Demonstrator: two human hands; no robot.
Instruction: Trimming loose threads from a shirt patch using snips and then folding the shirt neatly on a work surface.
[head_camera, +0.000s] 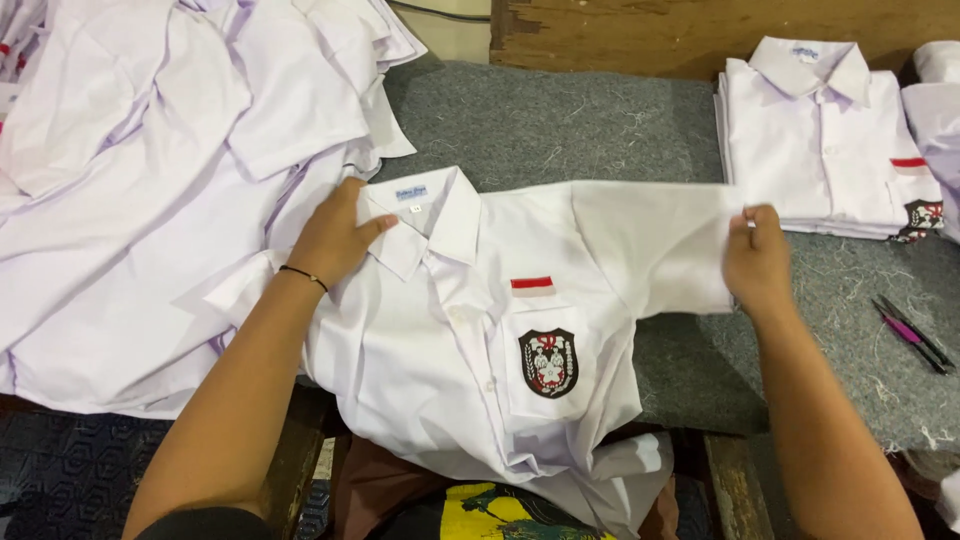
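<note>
A white short-sleeved shirt (470, 350) lies front up on the grey felt table (560, 120), with a red-and-white patch and a dark crest badge on its chest pocket. My left hand (335, 235) rests flat on the shirt's collar and shoulder. My right hand (757, 262) pinches the end of the shirt's sleeve (650, 245) and holds it stretched out to the right. The shirt's hem hangs over the table's front edge.
A heap of loose white shirts (150, 170) covers the left of the table. A neat stack of folded white shirts (825, 150) sits at the back right. Two pens (912, 335) lie on the felt at the right. A wooden board (700, 30) runs along the back.
</note>
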